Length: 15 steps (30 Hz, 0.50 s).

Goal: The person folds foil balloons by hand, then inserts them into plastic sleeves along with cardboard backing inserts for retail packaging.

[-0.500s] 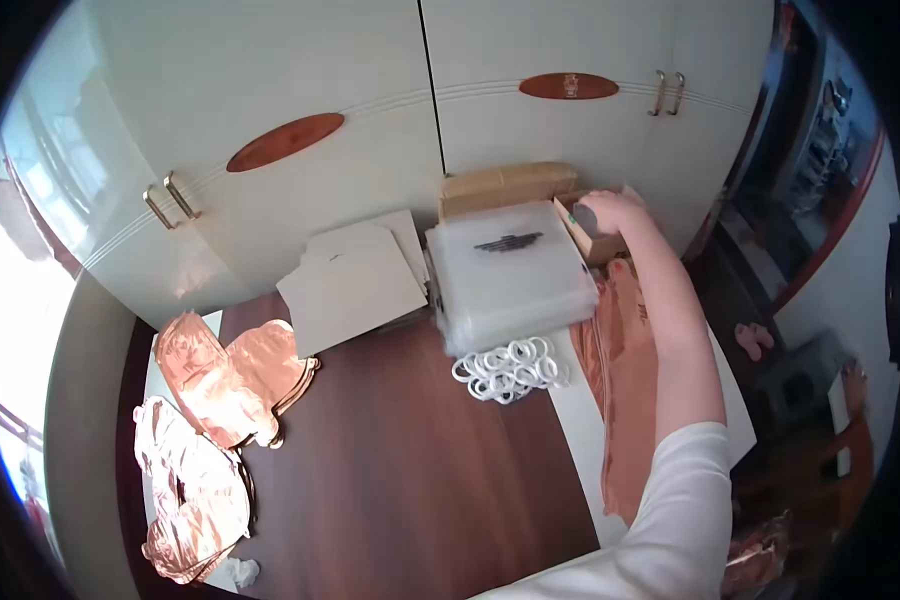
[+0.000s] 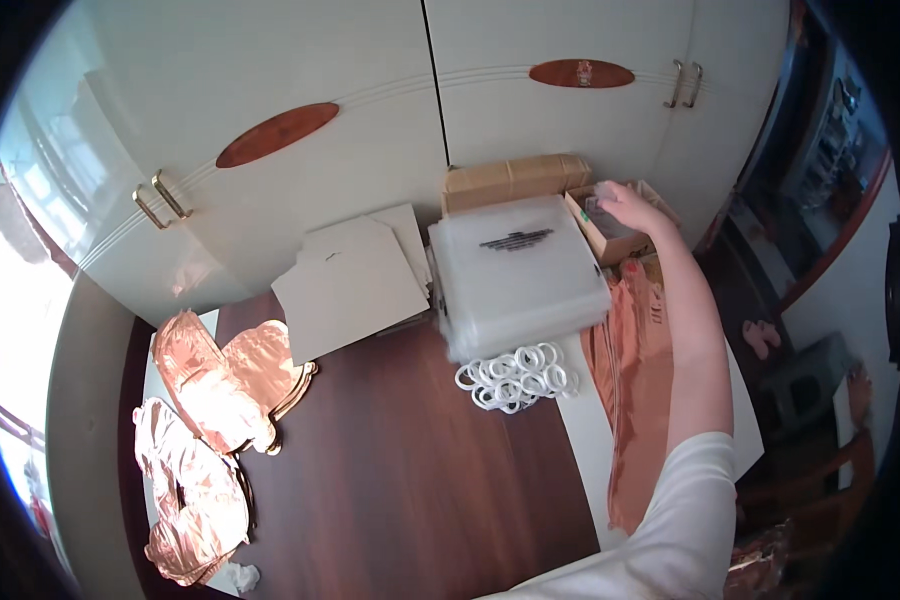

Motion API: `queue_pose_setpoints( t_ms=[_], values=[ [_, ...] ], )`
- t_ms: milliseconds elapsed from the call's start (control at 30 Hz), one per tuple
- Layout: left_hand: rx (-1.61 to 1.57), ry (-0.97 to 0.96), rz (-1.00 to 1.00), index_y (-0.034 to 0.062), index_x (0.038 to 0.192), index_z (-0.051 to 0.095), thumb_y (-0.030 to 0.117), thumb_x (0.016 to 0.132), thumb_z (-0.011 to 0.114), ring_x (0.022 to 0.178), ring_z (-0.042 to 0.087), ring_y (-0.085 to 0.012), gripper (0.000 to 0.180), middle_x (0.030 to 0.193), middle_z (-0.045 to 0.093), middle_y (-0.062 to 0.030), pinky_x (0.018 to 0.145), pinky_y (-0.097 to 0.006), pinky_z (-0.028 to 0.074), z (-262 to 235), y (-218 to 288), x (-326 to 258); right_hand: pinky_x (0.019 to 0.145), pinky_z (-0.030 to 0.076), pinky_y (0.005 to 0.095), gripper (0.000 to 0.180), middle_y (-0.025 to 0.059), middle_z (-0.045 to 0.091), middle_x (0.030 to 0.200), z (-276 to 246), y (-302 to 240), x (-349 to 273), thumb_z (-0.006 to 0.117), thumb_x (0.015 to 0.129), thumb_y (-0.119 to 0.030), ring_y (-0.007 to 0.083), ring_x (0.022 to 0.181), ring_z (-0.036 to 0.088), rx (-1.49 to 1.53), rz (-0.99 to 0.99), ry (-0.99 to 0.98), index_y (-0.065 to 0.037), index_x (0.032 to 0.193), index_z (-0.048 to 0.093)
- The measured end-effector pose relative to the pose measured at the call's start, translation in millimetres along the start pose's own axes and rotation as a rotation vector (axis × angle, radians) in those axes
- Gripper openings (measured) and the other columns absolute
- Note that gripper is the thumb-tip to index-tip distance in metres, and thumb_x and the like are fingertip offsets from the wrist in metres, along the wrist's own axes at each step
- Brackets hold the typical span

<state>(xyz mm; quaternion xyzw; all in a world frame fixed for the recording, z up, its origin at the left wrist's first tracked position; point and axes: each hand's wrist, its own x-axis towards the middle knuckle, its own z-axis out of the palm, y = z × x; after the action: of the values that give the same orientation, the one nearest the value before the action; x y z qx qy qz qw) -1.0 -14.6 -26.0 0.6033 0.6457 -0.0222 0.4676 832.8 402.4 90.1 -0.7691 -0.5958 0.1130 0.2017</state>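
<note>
Seen from the head view, the right hand (image 2: 632,208) has shifted a little up and to the right over the small open cardboard box (image 2: 618,247), so more of the box's inside shows than half a second ago. Its fingers are drawn together beside a clear, filmy piece (image 2: 603,190) at the box's left part; whether they pinch it or only touch it, I cannot tell. The left hand is out of view. The whole scene also sits slightly differently, as the camera has tilted a touch.

The box stands at the far right of the dark brown worktop (image 2: 410,470), just beside a thick stack of clear plastic sleeves (image 2: 525,285) with a dark printed mark on top. Behind the stack lies a closed brown carton (image 2: 515,182), against the pale cabinet (image 2: 530,120). White rings (image 2: 515,377) lie heaped at the stack's near edge. To their right, under the forearm, a long copper-coloured foil sheet (image 2: 635,400) lies partly over a white surface. Left of the stack are overlapping pale grey boards (image 2: 355,290); farther left, shiny copper foil shapes (image 2: 205,390) lie flat, a crumpled white scrap (image 2: 243,577) near them.
</note>
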Motion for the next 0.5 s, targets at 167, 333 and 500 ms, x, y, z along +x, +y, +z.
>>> queue_pose_setpoints(
  t_ms=[167,333,500],
  values=[
    [-0.12,0.257,0.059,0.0029,0.088,0.058,0.018,0.078,0.059,0.076,0.058,-0.036,0.018,0.084,0.063,-0.0143,0.068,-0.046,0.047,18,-32,-1,0.088,0.041,0.028,0.03,0.0056,0.063,0.094,-12,-6,-3,0.05,0.094,-0.025,0.0145,0.094,0.057,0.719,-0.094,0.329,-0.002,0.113,0.05],
    [-0.63,0.333,-0.203,0.0051,0.083,0.057,0.018,0.09,0.052,0.061,0.055,-0.0211,0.015,0.071,0.059,-0.005,0.056,-0.034,0.044,25,-41,1,0.063,0.045,0.0272,0.022,0.0018,0.053,0.071,-25,-49,-15,0.05,0.094,-0.027,0.0121,0.065,0.053,1.021,-0.01,0.894,-0.006,0.088,0.052],
    [-0.933,0.28,-0.38,0.0094,0.082,0.056,0.027,0.097,0.044,0.056,0.05,-0.0101,0.026,0.065,0.055,-0.0002,0.051,-0.023,0.038,24,-40,6,0.056,0.041,0.0246,0.018,-0.0013,0.048,0.067,-40,-140,-70,0.053,0.094,-0.025,0.0076,0.057,0.046,1.018,-0.253,0.725,-0.009,0.086,0.049]
  ],
)
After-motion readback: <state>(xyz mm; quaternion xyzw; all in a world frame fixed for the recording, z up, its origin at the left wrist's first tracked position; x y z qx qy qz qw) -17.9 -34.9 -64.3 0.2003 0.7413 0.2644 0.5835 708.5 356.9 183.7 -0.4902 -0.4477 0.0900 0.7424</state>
